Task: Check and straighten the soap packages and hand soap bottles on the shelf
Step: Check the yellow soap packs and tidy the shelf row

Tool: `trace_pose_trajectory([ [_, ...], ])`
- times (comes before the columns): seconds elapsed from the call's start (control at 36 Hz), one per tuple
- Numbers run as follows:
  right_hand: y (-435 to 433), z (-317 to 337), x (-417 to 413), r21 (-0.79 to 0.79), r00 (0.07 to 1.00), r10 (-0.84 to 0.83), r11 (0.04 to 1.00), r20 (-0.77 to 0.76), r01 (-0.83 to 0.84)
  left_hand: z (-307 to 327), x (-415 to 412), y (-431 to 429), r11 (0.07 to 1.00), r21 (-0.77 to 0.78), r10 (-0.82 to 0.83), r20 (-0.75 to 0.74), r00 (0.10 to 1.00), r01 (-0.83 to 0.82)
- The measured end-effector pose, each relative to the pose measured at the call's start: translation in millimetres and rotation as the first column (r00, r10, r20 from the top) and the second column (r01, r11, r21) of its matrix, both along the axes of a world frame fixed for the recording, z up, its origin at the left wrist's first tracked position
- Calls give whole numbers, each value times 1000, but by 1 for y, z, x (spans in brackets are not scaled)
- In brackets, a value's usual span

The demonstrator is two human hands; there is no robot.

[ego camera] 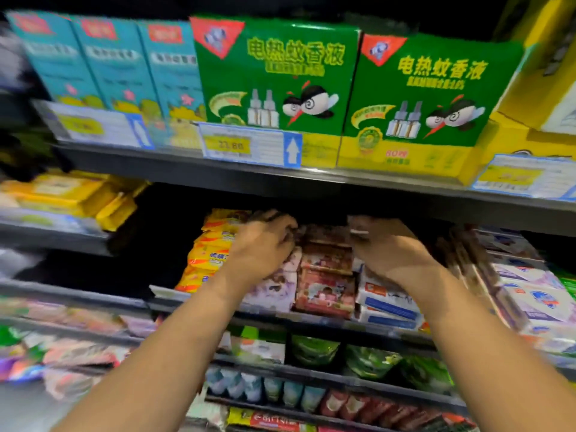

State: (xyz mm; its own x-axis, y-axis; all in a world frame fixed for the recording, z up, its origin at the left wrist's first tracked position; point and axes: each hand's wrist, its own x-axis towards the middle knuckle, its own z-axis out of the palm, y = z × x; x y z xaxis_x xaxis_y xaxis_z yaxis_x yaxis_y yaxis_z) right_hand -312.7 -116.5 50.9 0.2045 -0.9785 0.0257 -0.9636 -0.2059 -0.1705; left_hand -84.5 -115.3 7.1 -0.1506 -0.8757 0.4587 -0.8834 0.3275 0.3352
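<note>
Both your hands are up on the middle shelf (218, 302), in the soap packs. Your left hand (265, 244) has its fingers curled on the pink stack (327, 275). Your right hand (392, 247) rests by the white packs (389, 302); its fingers are hidden. The stacks look uneven, so there is plenty left.
</note>
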Motion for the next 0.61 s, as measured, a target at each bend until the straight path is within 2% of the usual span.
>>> trace_pose_trajectory([
  [0.08,-19,-1,47,4,993,114,993,4,-114,-17,57,11,971,191,125,118,985,-146],
  [0.14,-31,-6,77,35,981,193,980,23,-194,-27,90,18,915,297,223,197,955,-275],
  [0.19,-42,-14,106,65,961,269,960,66,-273,-36,114,24,865,379,251,242,937,-329],
  [0.28,-59,-28,146,103,927,332,930,176,-353,-44,140,34,824,491,217,187,958,-283],
  [0.42,-83,-44,202,161,925,378,911,42,-380,-48,153,41,830,535,190,-7,982,-157],
  [0.61,-107,-61,223,137,937,348,928,23,-348,-45,148,34,773,616,157,50,986,-154],
])
